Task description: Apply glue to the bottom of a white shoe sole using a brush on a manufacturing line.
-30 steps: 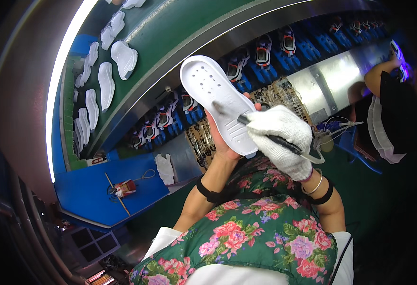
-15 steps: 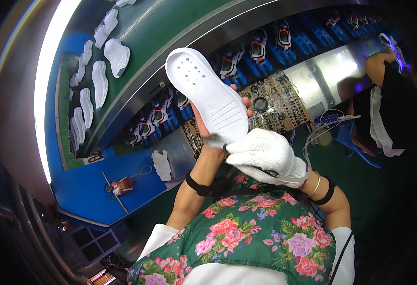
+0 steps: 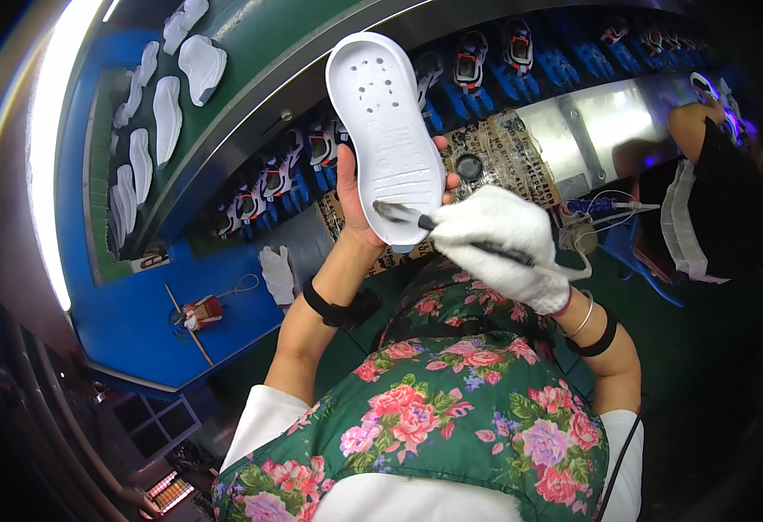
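Observation:
A white shoe sole (image 3: 390,157), with small holes at its wide end and grooves toward the other, lies along my bare left hand (image 3: 353,196). The thumb presses its left edge, and fingertips show past the right edge; the palm is hidden beneath. My right hand (image 3: 499,244), in a white knit glove, grips a brush (image 3: 396,211) by its dark handle. The brush's bristles are over the grooved end of the sole, apparently touching its upper face.
White soles (image 3: 167,117) lie on a green belt at upper left. A blue table (image 3: 120,322) bears a red container (image 3: 201,313) with a stick across it and a white glove (image 3: 277,274). Shoe uppers (image 3: 470,65) on blue holders line the back. Another person's arm (image 3: 693,130) is at right.
The sole has risen in the picture and turned more upright. The brush has come from the sole's near edge onto its grooved face, and my right hand has moved up with it.

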The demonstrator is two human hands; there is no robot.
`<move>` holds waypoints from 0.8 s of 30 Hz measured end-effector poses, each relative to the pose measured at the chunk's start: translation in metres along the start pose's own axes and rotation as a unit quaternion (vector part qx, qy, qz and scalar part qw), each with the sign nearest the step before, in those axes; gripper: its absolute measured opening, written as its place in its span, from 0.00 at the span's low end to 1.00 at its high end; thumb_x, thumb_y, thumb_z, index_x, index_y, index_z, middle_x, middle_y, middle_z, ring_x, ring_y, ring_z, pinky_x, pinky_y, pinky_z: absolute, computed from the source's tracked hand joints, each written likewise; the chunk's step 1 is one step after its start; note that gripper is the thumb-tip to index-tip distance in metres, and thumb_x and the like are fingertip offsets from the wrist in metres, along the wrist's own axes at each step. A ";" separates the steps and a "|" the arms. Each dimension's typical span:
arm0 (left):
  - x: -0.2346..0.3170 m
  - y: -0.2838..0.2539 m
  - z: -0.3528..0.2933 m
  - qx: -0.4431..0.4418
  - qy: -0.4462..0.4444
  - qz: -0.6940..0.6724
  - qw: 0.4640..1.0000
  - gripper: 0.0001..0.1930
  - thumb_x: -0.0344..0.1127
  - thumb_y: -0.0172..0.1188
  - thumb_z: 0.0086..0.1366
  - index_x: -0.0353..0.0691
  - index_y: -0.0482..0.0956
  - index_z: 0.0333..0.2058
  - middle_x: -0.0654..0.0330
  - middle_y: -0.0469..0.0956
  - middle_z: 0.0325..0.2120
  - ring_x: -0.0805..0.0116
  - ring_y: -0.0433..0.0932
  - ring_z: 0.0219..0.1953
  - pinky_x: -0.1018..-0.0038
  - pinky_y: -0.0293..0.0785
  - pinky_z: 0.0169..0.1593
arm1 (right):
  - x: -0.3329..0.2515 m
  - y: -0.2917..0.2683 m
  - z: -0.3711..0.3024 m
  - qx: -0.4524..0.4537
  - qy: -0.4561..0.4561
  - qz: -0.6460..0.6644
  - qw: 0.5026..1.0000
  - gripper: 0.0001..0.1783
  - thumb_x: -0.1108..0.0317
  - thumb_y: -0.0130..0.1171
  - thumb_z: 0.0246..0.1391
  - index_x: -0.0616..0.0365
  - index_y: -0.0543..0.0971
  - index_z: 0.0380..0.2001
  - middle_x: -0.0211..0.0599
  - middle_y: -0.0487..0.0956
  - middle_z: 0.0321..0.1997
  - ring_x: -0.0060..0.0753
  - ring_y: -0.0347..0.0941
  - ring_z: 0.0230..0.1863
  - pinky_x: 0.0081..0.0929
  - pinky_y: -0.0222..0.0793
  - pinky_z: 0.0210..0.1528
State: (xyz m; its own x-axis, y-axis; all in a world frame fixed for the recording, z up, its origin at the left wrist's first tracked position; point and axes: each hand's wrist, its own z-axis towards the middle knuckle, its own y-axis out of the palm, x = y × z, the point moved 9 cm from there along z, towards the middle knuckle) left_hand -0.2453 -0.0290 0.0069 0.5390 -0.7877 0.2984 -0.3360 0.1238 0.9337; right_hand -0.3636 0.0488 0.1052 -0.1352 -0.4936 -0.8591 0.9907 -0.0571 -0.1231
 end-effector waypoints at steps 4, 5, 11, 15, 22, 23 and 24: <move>-0.003 0.008 0.003 -0.063 -0.027 0.013 0.998 0.47 0.75 0.55 0.57 0.53 0.59 0.68 0.55 0.65 0.62 0.46 0.71 0.46 0.52 0.70 0.47 | -0.025 0.024 -0.013 -0.100 -0.053 0.002 0.994 0.12 0.75 0.72 0.42 0.54 0.86 0.34 0.37 0.85 0.38 0.37 0.81 0.35 0.32 0.77 0.38; -0.005 0.016 0.003 -0.104 -0.023 -0.019 0.994 0.46 0.72 0.54 0.59 0.50 0.58 0.69 0.49 0.65 0.61 0.44 0.73 0.46 0.51 0.72 0.46 | -0.019 0.022 -0.013 -0.100 0.005 0.060 0.993 0.11 0.75 0.72 0.43 0.54 0.86 0.33 0.36 0.85 0.38 0.37 0.81 0.35 0.31 0.77 0.39; -0.009 0.025 0.003 -0.161 -0.055 0.024 0.985 0.45 0.66 0.54 0.62 0.42 0.58 0.68 0.38 0.66 0.58 0.42 0.76 0.45 0.54 0.76 0.46 | -0.018 -0.003 -0.006 -0.031 -0.028 -0.046 0.998 0.12 0.75 0.71 0.43 0.57 0.85 0.35 0.39 0.85 0.39 0.39 0.81 0.36 0.32 0.77 0.39; -0.007 0.030 0.007 -0.151 -0.086 0.020 0.985 0.44 0.63 0.54 0.62 0.39 0.59 0.68 0.37 0.68 0.55 0.42 0.77 0.44 0.57 0.77 0.45 | -0.035 0.019 -0.025 -0.102 -0.154 -0.116 0.976 0.21 0.75 0.66 0.32 0.58 0.84 0.37 0.41 0.83 0.44 0.41 0.79 0.36 0.33 0.77 0.35; -0.005 0.034 0.014 -0.203 -0.079 0.044 0.975 0.46 0.64 0.54 0.61 0.36 0.59 0.68 0.36 0.69 0.53 0.44 0.77 0.43 0.59 0.77 0.45 | -0.015 0.007 -0.011 -0.067 -0.008 0.074 0.995 0.11 0.75 0.71 0.44 0.56 0.85 0.34 0.39 0.85 0.38 0.39 0.81 0.35 0.31 0.75 0.38; -0.003 0.034 0.016 -0.204 -0.078 0.044 0.975 0.46 0.64 0.54 0.61 0.36 0.59 0.68 0.36 0.69 0.53 0.44 0.77 0.43 0.59 0.77 0.45 | -0.017 0.006 -0.007 -0.059 -0.021 0.018 0.998 0.11 0.75 0.71 0.44 0.56 0.85 0.34 0.40 0.85 0.38 0.39 0.81 0.35 0.32 0.75 0.38; 0.000 0.033 0.019 -0.213 -0.076 0.069 0.972 0.46 0.65 0.54 0.61 0.36 0.59 0.67 0.36 0.69 0.53 0.44 0.77 0.43 0.59 0.77 0.45 | -0.019 0.007 -0.003 -0.051 -0.035 -0.037 0.997 0.11 0.75 0.71 0.44 0.57 0.85 0.34 0.40 0.85 0.38 0.39 0.81 0.35 0.32 0.75 0.38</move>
State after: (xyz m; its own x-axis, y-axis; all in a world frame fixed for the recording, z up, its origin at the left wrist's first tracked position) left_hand -0.2710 -0.0364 0.0344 0.3803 -0.8215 0.4248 -0.0289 0.4486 0.8933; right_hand -0.3542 0.0606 0.1189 -0.2035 -0.5507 -0.8095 0.9713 -0.0097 -0.2375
